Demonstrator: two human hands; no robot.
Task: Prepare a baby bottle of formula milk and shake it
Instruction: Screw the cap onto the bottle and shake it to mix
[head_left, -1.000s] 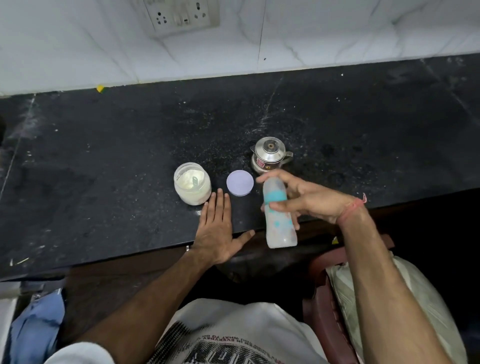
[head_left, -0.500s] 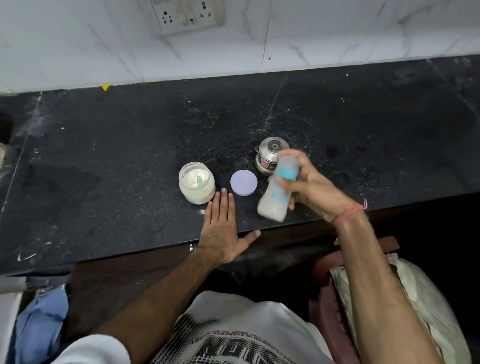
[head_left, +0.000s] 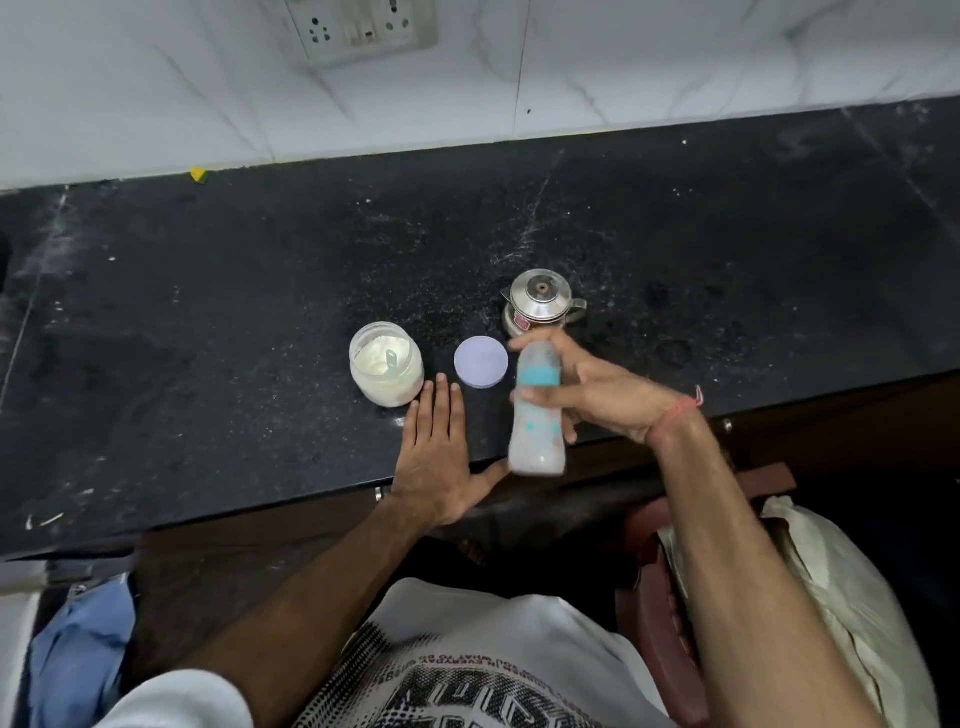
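Observation:
My right hand (head_left: 597, 392) grips the baby bottle (head_left: 537, 421) around its teal collar, above the front edge of the black counter (head_left: 208, 322). The bottle is blurred, holds milky liquid, and its base points toward me. My left hand (head_left: 436, 457) rests flat on the counter with straight fingers, just in front of the open formula jar (head_left: 386, 370). The jar holds white powder and a scoop. Its lilac lid (head_left: 480, 361) lies flat between the jar and the bottle.
A small steel kettle (head_left: 540, 304) stands behind the bottle. A white tiled wall with a socket plate (head_left: 363, 26) runs along the back. A maroon chair (head_left: 660, 597) with a pale bag (head_left: 841, 613) is at my right, blue cloth (head_left: 78, 660) at lower left.
The bottle swung from hanging base-down, to tilted over the counter near the kettle, and now back toward me with its base down again. My left hand has stayed flat on the counter.

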